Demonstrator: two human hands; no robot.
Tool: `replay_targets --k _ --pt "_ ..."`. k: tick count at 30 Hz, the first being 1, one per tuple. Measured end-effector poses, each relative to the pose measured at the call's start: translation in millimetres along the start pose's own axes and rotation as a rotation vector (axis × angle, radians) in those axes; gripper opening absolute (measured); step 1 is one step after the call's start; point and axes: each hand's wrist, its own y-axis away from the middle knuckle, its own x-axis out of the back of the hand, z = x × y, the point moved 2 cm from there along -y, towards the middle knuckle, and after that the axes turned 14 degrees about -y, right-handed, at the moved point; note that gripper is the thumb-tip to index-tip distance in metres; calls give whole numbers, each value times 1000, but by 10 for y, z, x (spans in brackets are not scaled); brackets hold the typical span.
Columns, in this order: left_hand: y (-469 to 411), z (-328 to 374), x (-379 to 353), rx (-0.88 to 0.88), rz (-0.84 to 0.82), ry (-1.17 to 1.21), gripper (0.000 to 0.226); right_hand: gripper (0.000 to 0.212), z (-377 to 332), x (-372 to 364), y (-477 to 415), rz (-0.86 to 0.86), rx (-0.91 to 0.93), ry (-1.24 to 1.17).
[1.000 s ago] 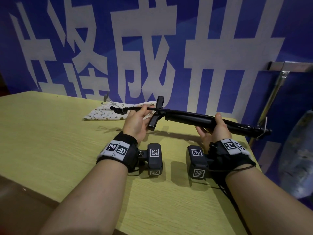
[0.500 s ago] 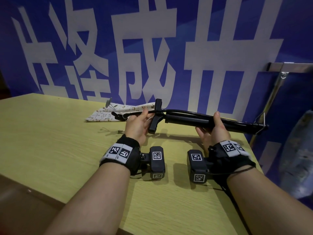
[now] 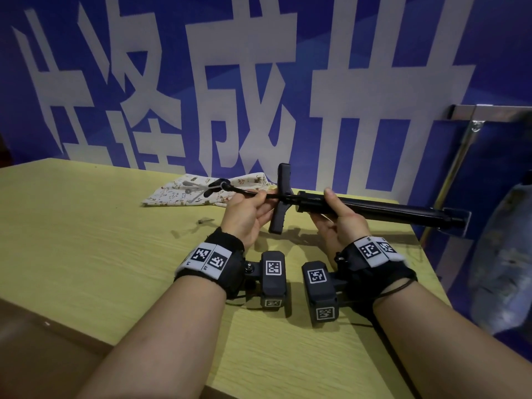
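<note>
Above yellow table (image 3: 86, 240): one black pump (image 3: 311, 198), left hand (image 3: 247, 217) pinching hose (image 3: 244, 192), right hand (image 3: 339, 226) gripping barrel (image 3: 403, 212); one patterned pouch (image 3: 172, 194) behind.

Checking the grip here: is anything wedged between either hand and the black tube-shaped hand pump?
Nothing visible is. The left hand pinches the thin black hose beside the T-handle. The right hand grips the black tube-shaped hand pump directly with bare fingers.

The left grip (image 3: 246, 217) pinches the thin hose (image 3: 243, 190) of a black pump (image 3: 388, 210). The right grip (image 3: 339, 223) holds its long tube. The pump is above the yellow table (image 3: 86, 226), near a cloth bag (image 3: 169, 194).
</note>
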Motion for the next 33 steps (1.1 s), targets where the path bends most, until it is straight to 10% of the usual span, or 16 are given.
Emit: replay_targets --k 10,17,22,33 --pt "14 0 -52 26 -20 47 22 75 -27 -27 21 126 62 84" --pt "61 -17 -148 19 -117 -57 64 73 -29 -32 46 126 63 33" --pt "80 -35 -147 7 -126 -92 4 72 22 -40 57 131 81 84" --pt "28 -45 -116 -22 -74 -79 13 78 70 18 -36 14 -31 128"
